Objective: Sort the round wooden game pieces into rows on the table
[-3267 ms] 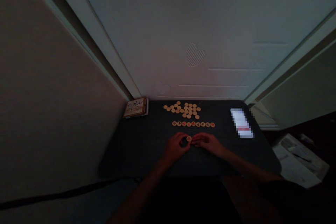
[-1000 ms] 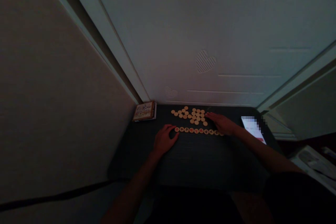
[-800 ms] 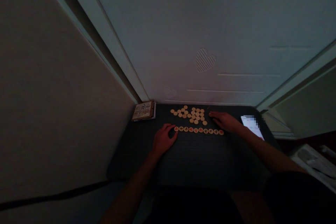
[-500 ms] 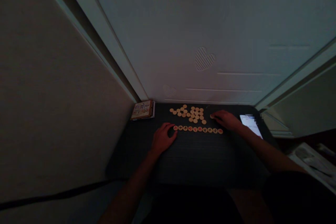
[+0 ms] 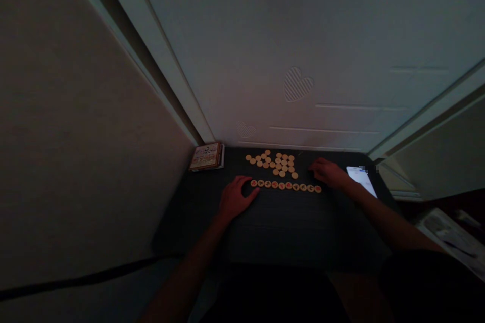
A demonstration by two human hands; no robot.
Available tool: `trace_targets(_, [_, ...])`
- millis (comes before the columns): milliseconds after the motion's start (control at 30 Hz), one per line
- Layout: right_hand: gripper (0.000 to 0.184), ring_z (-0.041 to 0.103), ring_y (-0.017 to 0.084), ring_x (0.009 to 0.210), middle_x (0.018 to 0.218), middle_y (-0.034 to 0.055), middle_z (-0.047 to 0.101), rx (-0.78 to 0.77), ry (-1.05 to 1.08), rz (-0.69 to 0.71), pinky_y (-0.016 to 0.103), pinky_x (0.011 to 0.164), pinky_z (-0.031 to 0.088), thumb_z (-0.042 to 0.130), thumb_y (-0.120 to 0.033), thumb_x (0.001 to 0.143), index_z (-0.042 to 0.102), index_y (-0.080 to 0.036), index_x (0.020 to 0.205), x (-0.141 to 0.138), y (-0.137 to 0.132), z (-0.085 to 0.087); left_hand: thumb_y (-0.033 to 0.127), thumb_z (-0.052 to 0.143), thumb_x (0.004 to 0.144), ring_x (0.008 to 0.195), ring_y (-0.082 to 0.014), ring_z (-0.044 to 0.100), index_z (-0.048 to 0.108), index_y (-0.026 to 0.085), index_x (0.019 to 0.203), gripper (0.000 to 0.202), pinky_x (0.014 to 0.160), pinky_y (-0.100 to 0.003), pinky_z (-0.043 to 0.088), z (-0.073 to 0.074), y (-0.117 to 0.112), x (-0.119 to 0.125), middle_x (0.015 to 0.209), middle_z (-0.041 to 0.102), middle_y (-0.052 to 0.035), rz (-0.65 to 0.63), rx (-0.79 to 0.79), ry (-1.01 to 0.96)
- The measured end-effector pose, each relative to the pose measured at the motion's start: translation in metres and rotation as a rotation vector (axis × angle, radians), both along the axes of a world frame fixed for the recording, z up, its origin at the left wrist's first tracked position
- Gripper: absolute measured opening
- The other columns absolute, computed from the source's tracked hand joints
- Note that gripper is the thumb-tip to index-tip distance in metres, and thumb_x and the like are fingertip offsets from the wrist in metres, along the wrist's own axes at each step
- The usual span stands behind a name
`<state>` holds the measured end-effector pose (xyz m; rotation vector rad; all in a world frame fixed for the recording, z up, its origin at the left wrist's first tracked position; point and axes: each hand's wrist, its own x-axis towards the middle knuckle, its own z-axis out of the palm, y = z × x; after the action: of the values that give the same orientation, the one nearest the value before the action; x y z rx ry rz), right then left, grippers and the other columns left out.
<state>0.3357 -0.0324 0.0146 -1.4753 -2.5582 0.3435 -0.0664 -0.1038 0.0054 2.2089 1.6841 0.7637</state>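
Observation:
A row of round wooden Chinese chess pieces (image 5: 282,186) lies face up, with red and black characters, across the dark table. At its left end my left hand (image 5: 235,198) rests on the tabletop, thumb and forefinger apart around the end piece (image 5: 253,183). Behind the row is a loose cluster of plain-side-up pieces (image 5: 278,166). My right hand (image 5: 327,172) is beyond the right end of the row, its fingers curled together. The piece last seen at those fingertips is now hidden by them.
A small stack of books or boxes (image 5: 206,156) sits at the table's back left corner. On the right lies a phone (image 5: 361,180) with a lit screen, close to my right forearm. A white door (image 5: 265,60) with raised hearts stands right behind the table (image 5: 280,232).
My right hand has drawn slightly right, its fingers curling in, and the piece at its fingertips has gone from sight. My left thumb has shifted a little right along the row's near side.

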Motion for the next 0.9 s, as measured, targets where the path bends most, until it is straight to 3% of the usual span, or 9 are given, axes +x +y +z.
trace_targets(200, [0.027,0.065,0.017,0.083,0.112,0.0097,0.064,-0.022,-0.017,-0.038,0.028,0.078,0.052,0.058,-0.012,0.084,0.069,-0.02,0.108,0.011,-0.008,0.001,0.054,0.062,0.09,0.1,-0.0243,0.067,0.063,0.027,0.123,0.043,0.079,-0.035,0.055,-0.001,0.0,0.001,0.121,0.065,-0.0054,0.018,0.003,-0.027])
trace_targets(433, [0.03,0.066,0.021,0.093,0.102,0.0073,0.07,-0.037,-0.014,-0.035,0.03,0.084,0.049,0.051,-0.007,0.085,0.069,-0.021,0.104,0.016,-0.004,0.005,0.053,0.061,0.091,0.081,-0.0188,0.065,0.063,0.026,0.121,0.041,0.071,-0.033,0.053,-0.004,0.002,-0.001,0.117,0.066,-0.0048,0.021,0.011,-0.052])
trace_targets(667, [0.023,0.068,0.02,0.092,0.103,0.0048,0.073,-0.068,0.068,-0.048,0.029,0.084,0.05,0.049,-0.016,0.092,0.069,-0.024,0.1,0.018,-0.013,0.008,0.052,0.057,0.093,0.069,-0.0146,0.058,0.059,0.025,0.125,0.042,0.065,-0.029,0.05,-0.005,0.002,0.0,0.107,0.066,-0.0028,0.056,0.025,-0.102])
trace_targets(900, [0.016,0.067,0.018,0.076,0.088,0.0035,0.072,-0.094,0.193,-0.136,0.029,0.069,0.05,0.053,-0.032,0.092,0.066,-0.022,0.096,0.01,-0.02,0.021,0.051,0.058,0.093,0.067,-0.0138,0.057,0.052,0.025,0.133,0.048,0.064,-0.029,0.051,-0.006,0.002,0.0,0.108,0.066,-0.0022,0.092,0.024,-0.138])
